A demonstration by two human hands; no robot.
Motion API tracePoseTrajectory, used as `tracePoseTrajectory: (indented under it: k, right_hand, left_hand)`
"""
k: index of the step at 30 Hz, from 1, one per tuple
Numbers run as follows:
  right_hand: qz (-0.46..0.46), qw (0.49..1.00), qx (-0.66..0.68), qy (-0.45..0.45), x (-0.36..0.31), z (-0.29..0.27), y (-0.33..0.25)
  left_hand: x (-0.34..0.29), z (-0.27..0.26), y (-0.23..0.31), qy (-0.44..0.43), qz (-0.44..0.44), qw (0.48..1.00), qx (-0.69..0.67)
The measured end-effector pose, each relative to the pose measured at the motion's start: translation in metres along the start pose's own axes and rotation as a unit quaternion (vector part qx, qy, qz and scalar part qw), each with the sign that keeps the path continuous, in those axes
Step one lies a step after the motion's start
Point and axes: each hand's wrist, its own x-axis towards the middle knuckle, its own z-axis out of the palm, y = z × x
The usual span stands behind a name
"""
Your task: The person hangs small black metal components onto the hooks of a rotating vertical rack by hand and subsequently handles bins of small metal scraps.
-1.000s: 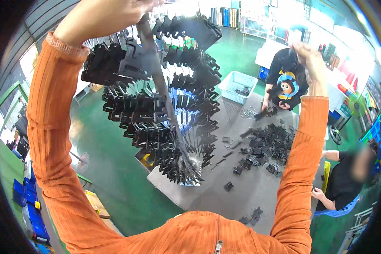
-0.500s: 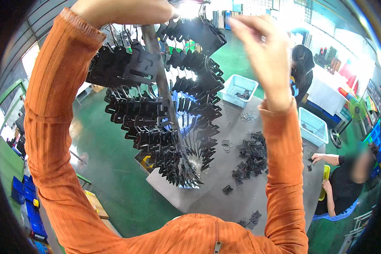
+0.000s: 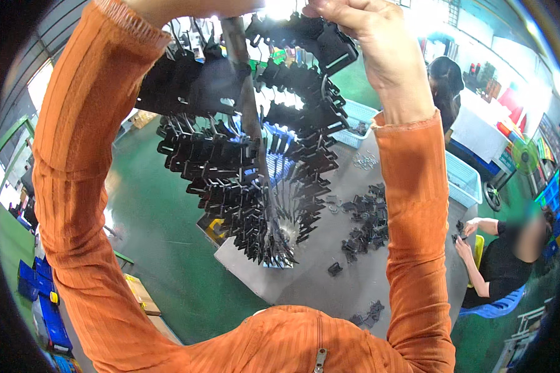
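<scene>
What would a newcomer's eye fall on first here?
Probably the tall mass of hanging black pieces at the centre, arranged in tiers. The orange left sleeve and orange right sleeve frame it on either side. Right of its lower part, a heap of small black parts lies on the grey table.

Green floor spreads below the left hand, a grey table below the right hand. Glare shines between them. Farther right stand a white table and green fan; left of the left hand, a bright window.
</scene>
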Motion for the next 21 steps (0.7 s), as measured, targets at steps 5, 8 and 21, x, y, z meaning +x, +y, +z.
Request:
tracePoseTrajectory:
  k: [5,8,21]
  right_hand:
    - [-0.247,0.856,-0.419,0.174,-0.024,0.020,0.000]
    - [-0.258,0.798,-0.502,0.210,-0.037,0.030,-0.011]
    - [-0.125,0.953,-0.245,0.127,-0.023,0.013,0.019]
  left_hand:
    - [0.014,0.013,-0.016,-0.016,0.014,1.000,-0.016]
    - [0.020,-0.013,0.008,-0.118,-0.092,0.987,-0.052]
    - [0.013,0.000,-0.012,-0.059,-0.070,0.995,-0.034]
